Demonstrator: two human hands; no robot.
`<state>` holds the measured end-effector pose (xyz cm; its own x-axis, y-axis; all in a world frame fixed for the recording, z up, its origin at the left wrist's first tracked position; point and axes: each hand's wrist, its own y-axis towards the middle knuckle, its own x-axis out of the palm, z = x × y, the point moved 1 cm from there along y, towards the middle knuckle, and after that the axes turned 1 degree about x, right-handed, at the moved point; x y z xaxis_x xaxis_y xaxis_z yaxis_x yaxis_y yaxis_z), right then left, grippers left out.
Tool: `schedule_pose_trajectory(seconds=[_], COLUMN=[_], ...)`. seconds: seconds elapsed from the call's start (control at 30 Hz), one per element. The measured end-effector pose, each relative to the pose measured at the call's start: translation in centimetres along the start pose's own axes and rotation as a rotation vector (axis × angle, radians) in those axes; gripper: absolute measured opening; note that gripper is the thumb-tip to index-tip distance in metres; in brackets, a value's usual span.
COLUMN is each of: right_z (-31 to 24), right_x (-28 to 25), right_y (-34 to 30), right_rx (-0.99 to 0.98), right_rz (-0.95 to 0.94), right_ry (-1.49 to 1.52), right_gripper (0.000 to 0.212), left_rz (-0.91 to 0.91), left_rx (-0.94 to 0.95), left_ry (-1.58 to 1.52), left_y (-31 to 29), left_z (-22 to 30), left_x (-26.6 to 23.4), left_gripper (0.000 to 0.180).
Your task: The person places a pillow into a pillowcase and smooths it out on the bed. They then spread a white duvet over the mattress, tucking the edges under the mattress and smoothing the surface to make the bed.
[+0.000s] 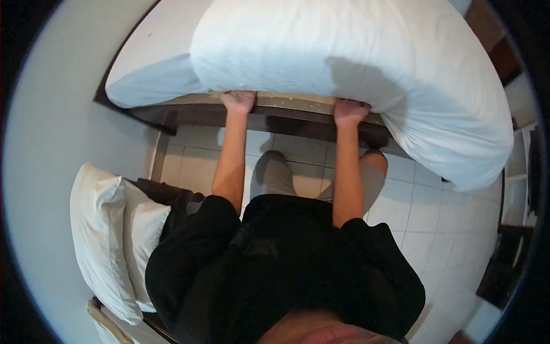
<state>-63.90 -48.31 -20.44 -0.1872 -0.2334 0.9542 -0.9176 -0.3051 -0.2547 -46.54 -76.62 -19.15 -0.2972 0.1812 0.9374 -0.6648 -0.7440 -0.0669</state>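
A mattress under a white sheet lies on a dark wooden bed frame. Along its near side a tan strip of the bed base shows below the white cloth. My left hand is closed at the mattress's lower edge, left of the middle. To the right, my right hand is closed at the same edge, with the loose white cloth falling beside it. Both arms reach straight forward, and the fingertips are partly hidden under the edge.
White cloth hangs toward the floor at the bed's right corner. Pale tiles cover the floor under my feet. White pillows are stacked at my left, near a pale wall. Dark furniture stands at the far right.
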Motion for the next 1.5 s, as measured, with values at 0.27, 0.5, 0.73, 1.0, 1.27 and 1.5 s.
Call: schedule_pose_trajectory(seconds=[0.27, 0.5, 0.73, 1.0, 1.27, 1.5], right_z=[-1.7, -4.6, -4.9, -6.5, -7.3, -11.2], right_x=[0.6, 4.9, 4.7, 4.5, 2.8, 0.6], right_y=[-5.5, -12.2, -12.2, -12.4, -11.5, -5.1], right_rx=[0.135, 0.281, 0.266, 0.188, -0.08, -1.11], right_rz=[-0.008, -0.136, -0.16, -0.095, -0.078, 0.084], right_ry=[-0.012, -0.075, -0.1, -0.115, -0.334, -1.607], right_gripper=[0.06, 0.069, 0.07, 0.069, 0.058, 0.048], left_rz=[0.08, -0.128, -0.095, -0.095, -0.092, -0.188], left_rx=[-0.383, -0.456, -0.443, -0.441, -0.445, -0.39], left_ry=[-0.11, 0.057, 0.143, 0.163, 0.194, 0.595], left_y=[-10.1, -13.5, -13.9, -13.8, -14.0, -13.4], left_z=[-6.5, -8.7, -8.3, -8.1, -8.4, -10.3], left_x=[4.4, 8.2, 7.4, 7.6, 7.0, 7.1], left_gripper=[0.081, 0.079, 0.071, 0.053, 0.04, 0.038])
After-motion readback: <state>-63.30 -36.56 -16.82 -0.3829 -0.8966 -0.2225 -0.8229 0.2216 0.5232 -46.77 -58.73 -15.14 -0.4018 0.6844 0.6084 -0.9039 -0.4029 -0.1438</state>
